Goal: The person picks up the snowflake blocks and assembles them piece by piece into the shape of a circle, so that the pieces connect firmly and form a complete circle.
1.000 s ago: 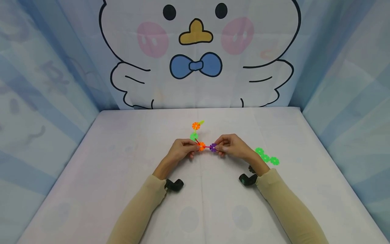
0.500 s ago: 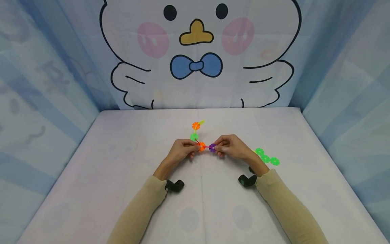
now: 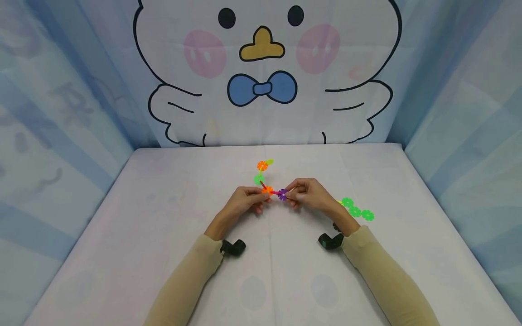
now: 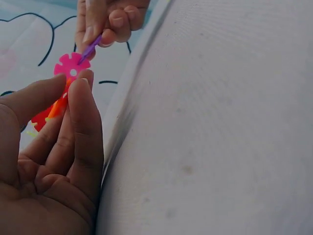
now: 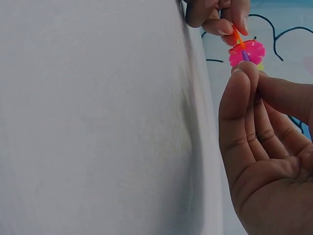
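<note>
Slotted plastic snowflake discs form a chain between the two hands. In the head view the left hand (image 3: 244, 199) pinches an orange disc (image 3: 267, 190) with thumb and fingertips. The right hand (image 3: 311, 194) pinches a purple disc (image 3: 282, 195) at the chain's right end. Between these two sits a pink disc (image 4: 72, 67), its round face plain in the left wrist view; the purple disc's edge meets it at a slot. A red disc (image 3: 263, 184) joins the orange one. Further along the chain are a green disc (image 3: 258, 179), another orange disc (image 3: 262, 165) and a yellow disc (image 3: 269, 161).
Several green discs (image 3: 355, 211) lie on the white-covered table (image 3: 163, 213) beside the right forearm, with a bit of yellow partly hidden behind the wrist. A cartoon-printed curtain (image 3: 262, 122) hangs behind the table's far edge.
The held part of the chain has shifted slightly away from the person and a little left. The far discs moved slightly with it. Both hands keep their pinch.
</note>
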